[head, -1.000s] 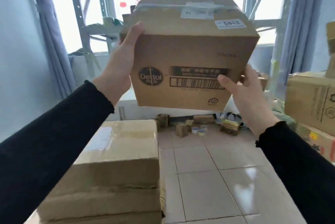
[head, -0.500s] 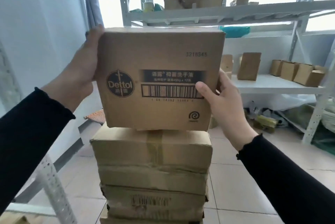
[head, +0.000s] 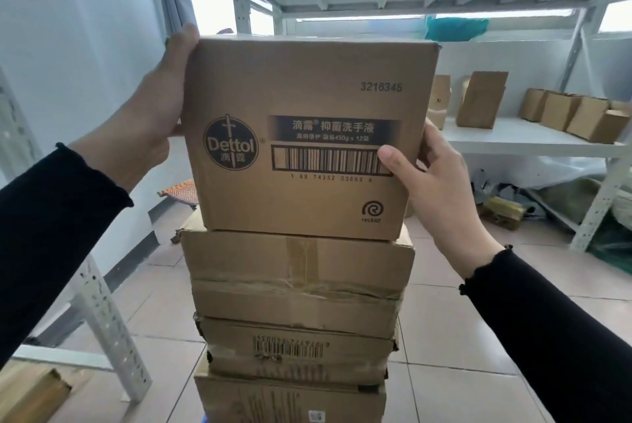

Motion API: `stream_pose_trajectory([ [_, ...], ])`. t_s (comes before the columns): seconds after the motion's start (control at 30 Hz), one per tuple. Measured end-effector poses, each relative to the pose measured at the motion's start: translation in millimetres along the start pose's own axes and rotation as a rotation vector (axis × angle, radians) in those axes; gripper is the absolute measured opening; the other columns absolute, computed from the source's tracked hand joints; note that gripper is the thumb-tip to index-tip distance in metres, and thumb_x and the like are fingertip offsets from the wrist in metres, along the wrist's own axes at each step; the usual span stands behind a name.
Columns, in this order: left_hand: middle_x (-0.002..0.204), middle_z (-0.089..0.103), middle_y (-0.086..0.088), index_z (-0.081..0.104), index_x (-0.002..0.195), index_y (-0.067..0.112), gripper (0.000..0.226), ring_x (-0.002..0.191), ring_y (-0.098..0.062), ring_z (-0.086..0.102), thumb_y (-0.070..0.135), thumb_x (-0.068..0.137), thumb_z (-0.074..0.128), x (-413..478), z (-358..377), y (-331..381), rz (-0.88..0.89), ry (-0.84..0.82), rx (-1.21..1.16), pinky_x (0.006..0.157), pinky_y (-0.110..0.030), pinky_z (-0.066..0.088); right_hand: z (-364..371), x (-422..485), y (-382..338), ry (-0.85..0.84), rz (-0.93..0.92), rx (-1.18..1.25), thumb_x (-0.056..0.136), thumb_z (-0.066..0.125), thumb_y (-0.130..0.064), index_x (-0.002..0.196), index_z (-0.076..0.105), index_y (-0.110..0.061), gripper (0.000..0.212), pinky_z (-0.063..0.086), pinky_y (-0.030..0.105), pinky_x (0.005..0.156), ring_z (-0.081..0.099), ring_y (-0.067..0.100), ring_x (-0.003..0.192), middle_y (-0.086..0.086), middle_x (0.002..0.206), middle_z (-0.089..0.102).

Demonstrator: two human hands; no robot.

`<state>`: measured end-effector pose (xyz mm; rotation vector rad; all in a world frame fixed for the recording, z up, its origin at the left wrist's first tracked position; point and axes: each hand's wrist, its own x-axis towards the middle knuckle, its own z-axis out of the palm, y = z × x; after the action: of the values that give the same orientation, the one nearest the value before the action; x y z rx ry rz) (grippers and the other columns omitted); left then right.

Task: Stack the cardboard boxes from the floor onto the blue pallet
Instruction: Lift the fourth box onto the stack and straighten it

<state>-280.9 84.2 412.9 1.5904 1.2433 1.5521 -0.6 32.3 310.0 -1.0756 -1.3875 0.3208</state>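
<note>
A brown Dettol cardboard box [head: 307,108] rests on top of a stack of three taped cardboard boxes [head: 297,289] straight in front of me. My left hand [head: 154,118] grips its upper left side, thumb at the top corner. My right hand [head: 434,190] holds its lower right edge, thumb on the barcode. A sliver of the blue pallet [head: 204,419] shows under the bottom box at the frame's lower edge.
A white metal shelf rack [head: 513,138] with several small cardboard boxes stands behind and to the right. A perforated white rack leg [head: 109,327] slants at the left, close to the stack. Bags and clutter [head: 506,207] lie under the shelf. Tiled floor surrounds the stack.
I turned left from the open floor toward the stack, carrying the Dettol box. It came down from raised height and now sits on the top box, both hands still on it.
</note>
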Motion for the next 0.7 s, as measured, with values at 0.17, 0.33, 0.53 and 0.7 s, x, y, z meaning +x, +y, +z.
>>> stream_pose_trajectory([
  [0.17,0.131,0.056,0.021,0.047,0.133,0.043,0.048,0.116,-0.005,0.056,0.071,0.099,0.029,-18,-7,-30,0.040,-0.030,0.031,0.103,-0.041,0.043,-5,-18,18,-0.054,0.005,-0.024,0.096,0.068,-0.037,0.151,0.048,-0.026,0.060,0.055,0.018,0.094,0.065,0.000,0.118,-0.017,0.128,0.070],
  [0.33,0.136,0.063,0.012,0.051,0.133,0.053,0.058,0.121,-0.014,0.059,0.085,0.084,0.043,-52,-24,-126,0.062,-0.153,0.352,0.107,-0.047,0.045,-7,-54,53,-0.147,0.087,-0.086,0.093,0.070,-0.041,0.155,0.042,-0.032,0.068,0.053,0.033,0.106,0.062,-0.002,0.124,-0.021,0.134,0.067],
  [0.53,0.088,0.052,0.009,0.057,0.107,0.017,0.034,0.089,-0.024,0.052,0.049,0.102,0.052,-77,-17,-178,0.214,-0.082,0.631,0.067,-0.021,0.036,5,-76,80,-0.148,0.091,-0.205,0.099,0.061,-0.042,0.161,0.026,-0.039,0.071,0.054,0.039,0.102,0.061,0.006,0.123,-0.022,0.132,0.064],
  [0.7,0.090,0.059,-0.003,0.062,0.106,0.010,0.032,0.080,-0.023,0.055,0.040,0.099,0.058,-76,-17,-183,0.256,-0.042,0.622,0.063,-0.019,0.039,15,-77,86,-0.108,0.075,-0.279,0.098,0.061,-0.042,0.162,0.025,-0.034,0.074,0.053,0.043,0.101,0.058,0.012,0.120,-0.022,0.130,0.061],
])
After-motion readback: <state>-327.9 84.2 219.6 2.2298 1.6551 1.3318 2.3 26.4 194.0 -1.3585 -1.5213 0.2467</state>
